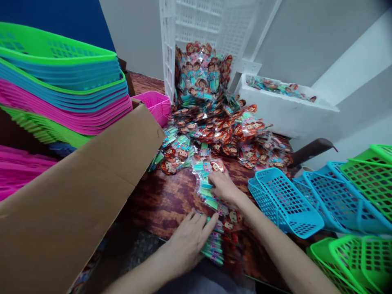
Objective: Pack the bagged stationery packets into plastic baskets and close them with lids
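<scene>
My left hand (pixel 190 240) lies at the table's front edge with fingers stretched out over a row of overlapping clear packets (pixel 214 249), which have green sticks and red-haired cartoon figures. Just beyond it, my right hand (pixel 225 188) has bent fingers pinched at a clear packet (pixel 206 186) in a second row; its fingertips are partly hidden. More packets of this kind (pixel 177 151) lie loose past the right hand. Behind them rises a large heap of packets (pixel 214 126), spilling forward from a white crate (pixel 169 53).
Left stands a cardboard box (pixel 92 171) with stacked green, blue and pink baskets (pixel 64 94). A pink basket (pixel 154 107) is behind it. Blue baskets (pixel 288 204) and green baskets (pixel 352 257) stand at right. A white foam box (pixel 275 106) holds packets at the back.
</scene>
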The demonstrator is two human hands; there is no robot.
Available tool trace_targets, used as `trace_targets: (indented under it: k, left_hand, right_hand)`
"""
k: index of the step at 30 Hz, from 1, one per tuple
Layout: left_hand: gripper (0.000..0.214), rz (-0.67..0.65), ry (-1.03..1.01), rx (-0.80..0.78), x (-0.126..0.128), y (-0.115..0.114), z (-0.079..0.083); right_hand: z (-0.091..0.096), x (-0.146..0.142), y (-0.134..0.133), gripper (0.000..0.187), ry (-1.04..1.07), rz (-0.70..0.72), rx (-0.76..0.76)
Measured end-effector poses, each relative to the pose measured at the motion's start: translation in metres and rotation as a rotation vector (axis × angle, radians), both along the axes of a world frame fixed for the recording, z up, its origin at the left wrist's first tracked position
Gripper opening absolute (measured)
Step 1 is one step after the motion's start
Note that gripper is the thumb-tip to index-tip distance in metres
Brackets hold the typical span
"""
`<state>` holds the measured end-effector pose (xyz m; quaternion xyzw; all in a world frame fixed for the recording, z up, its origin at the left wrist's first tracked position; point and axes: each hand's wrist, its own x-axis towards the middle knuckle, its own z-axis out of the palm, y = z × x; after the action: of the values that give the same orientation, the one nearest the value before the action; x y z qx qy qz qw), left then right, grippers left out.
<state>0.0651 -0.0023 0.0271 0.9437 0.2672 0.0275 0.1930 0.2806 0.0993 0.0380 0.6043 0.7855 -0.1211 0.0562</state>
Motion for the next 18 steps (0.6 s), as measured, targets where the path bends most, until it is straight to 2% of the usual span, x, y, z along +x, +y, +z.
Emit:
trace_targets:
  k: [5, 10, 13, 18]
  left_hand:
    - [0.062, 0.008, 0.06, -0.03, 0.004, 0.003, 0.006]
    - [0.067, -0.029, 0.086, -0.076, 0.006, 0.006, 0.002]
    - [0.074, -0.04, 0.105, -0.09, 0.005, 0.006, -0.001]
    - [0.069, -0.04, 0.079, -0.131, 0.004, 0.007, 0.0]
  right_hand:
    - [0.021, 0.008, 0.041, 0.019, 0.019, 0.042, -0.051]
    - [0.018, -0.007, 0.082, 0.05, -0.035, 0.033, -0.072]
    - [0.015, -0.018, 0.085, 0.056, -0.078, 0.013, -0.058]
    - [0.02, -0.021, 0.071, 0.039, -0.116, -0.041, -0.015]
